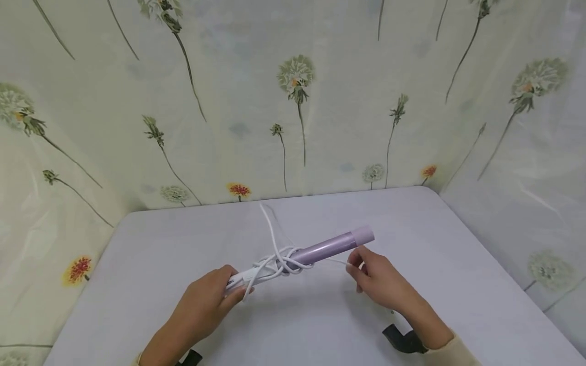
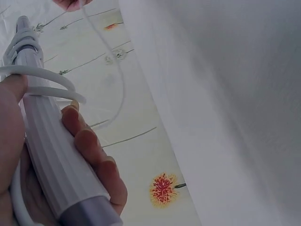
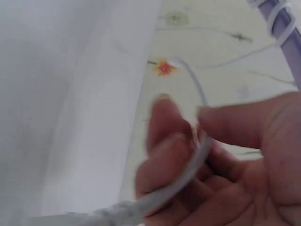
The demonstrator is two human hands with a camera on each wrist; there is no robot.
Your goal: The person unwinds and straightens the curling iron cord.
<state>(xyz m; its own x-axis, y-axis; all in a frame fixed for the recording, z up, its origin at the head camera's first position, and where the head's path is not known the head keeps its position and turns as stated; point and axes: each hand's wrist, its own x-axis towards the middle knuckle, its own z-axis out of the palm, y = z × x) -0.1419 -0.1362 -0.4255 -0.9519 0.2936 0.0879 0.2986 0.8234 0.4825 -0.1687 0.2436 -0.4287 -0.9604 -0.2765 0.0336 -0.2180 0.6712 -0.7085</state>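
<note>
One wand (image 1: 331, 245): purple and white, just below the centre of the head view, held over the pale bench (image 1: 293, 330).
Long axis: slants from lower left to upper right in that view, nearer level than upright.
Barrel tip (image 1: 363, 235): points right and somewhat up in the head view, toward the upper left corner in the left wrist view.
Handle (image 2: 61, 150): the lower-left end in the head view.
Cord (image 1: 273, 238): white, looped around the wand where handle meets barrel, one length arching toward the bench's far edge.
Left hand (image 1: 206, 302): lower left of centre, thumb and fingers wrapped round the handle.
Right hand (image 1: 377, 277): lower right, below the tip, thumb and fingers pinching the cord.
Backdrop (image 1: 339, 127): dandelion-printed, filling the upper half.
</note>
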